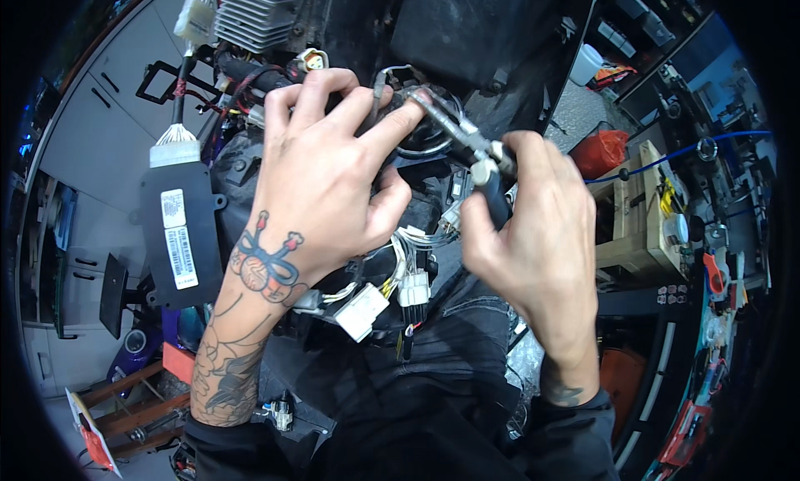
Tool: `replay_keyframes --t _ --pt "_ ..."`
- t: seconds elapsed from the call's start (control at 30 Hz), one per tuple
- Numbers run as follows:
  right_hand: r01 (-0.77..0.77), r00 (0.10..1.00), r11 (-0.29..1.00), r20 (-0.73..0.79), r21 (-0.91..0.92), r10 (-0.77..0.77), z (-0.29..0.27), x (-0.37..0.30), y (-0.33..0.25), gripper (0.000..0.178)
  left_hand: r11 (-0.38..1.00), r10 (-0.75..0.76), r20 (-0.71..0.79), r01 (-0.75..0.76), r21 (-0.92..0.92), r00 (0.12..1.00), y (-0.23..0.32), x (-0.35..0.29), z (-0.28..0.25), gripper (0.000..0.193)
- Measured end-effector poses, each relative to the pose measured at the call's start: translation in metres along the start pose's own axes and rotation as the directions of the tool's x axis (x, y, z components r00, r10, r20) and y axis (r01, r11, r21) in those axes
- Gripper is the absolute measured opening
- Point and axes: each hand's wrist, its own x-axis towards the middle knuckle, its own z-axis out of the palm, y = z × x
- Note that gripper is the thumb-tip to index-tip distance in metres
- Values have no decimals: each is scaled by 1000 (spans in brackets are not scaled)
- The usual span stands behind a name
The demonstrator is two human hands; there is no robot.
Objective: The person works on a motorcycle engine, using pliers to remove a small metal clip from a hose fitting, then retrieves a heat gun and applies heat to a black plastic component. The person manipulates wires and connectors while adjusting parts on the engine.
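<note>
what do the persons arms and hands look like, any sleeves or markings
Both hands are bare, no gloves or rings visible. The left hand has a bow-shaped tattoo with red accents near the wrist, and dark line-work tattoos run down the left forearm. The right hand is unmarked; a small dark tattoo shows at the right wrist. Dark sleeves are pushed up at the lower edge.

Bright, even light overhead — sharp centre, edges bent, perhaps slightly blurred, black corners.

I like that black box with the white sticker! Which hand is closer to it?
Left. The left hand is just right of the black box; the right hand is farther right, holding pliers.
</note>
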Motion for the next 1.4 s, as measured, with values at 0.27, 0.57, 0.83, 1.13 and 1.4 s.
replay_keyframes --t 0.27,0.57,0.83,1.13,1.4 --pt "168 974 838 -41 -519 -221 0 16 -17 28 999 32 -26 -31 42 999 -2 -4 2 64" --pt "92 986 760 -48 -644 -159 8 17 -31 34 997 52 -39 -50 51 998 -6 -6 9 62" --pt "171 982 650 74 -740 -175 3 36 -37 27 998 46 -51 -43 54 998 -7 -6 11 62" --pt "264 964 478 247 -838 -99 1 45 -36 34 994 10 -7 -11 -108 1000 -5 -9 1 67" --pt "253 957 562 289 -788 -26 -13 40 -39 31 989 -10 -45 3 -149 999 -2 -10 6 70"
